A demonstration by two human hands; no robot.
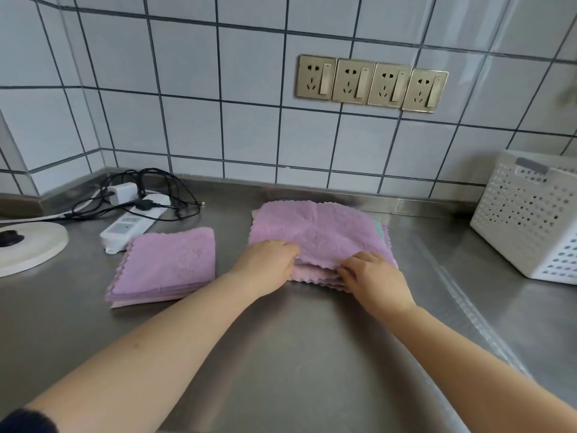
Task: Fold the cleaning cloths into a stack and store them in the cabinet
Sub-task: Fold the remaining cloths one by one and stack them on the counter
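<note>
Round white base (28,248) at far left of steel counter (281,354), then white power strip (131,225) with charger (122,192) and tangled black cables (162,189). No readable writing on any of it. Folded stack of purple cloths (165,264) sits left of centre, edges squared. Left hand (265,264) pinches near edge of top purple cloth (318,232) on the unfolded pile (315,275), fingers curled under the hem. Right hand (374,276) grips same edge just beside it, fingers tucked between layers. A green cloth edge peeks out at pile's right side. Cloths look like light, soft, floppy microfibre; fleecy nap likely clings to the layer below, so peel one at the scalloped corners. Four gold wall sockets (371,84) above, unlabelled. White perforated basket (530,217) at right. Cabinet not in view.
</note>
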